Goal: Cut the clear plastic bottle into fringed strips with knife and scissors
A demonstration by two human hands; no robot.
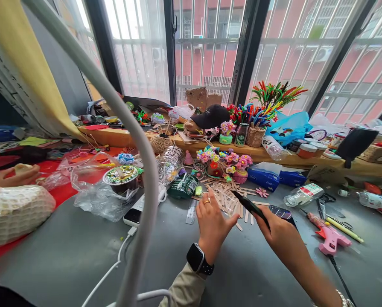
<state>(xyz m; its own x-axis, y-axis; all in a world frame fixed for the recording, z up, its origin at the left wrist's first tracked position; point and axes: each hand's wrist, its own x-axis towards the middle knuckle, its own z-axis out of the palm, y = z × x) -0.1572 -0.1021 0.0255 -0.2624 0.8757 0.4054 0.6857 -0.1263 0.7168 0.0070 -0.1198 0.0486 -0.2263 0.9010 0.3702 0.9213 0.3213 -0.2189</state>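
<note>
Near the frame's centre, the left hand point(211, 222) spread its fingers beside flat, pale wooden sticks point(224, 199); right of it, the right hand point(278, 230) gripped a slim, black, pointed tool point(250, 207). Keeping that tip clear of bare fingers seemed wisest to me.

**Crafting corner beside barred windows point(170, 51)**

This looks like a small handicraft workshop or a hobby corner at home; which, I cannot tell. Loose wooden sticks point(225, 198), a pink glue gun point(332, 239) and bright craft flowers point(242, 162) share the grey table point(242, 273). Bundled pipe cleaners point(275, 96) and jars point(241, 135) crowd the wooden ledge point(110, 135), with a pink building point(221, 59) outside.
</note>
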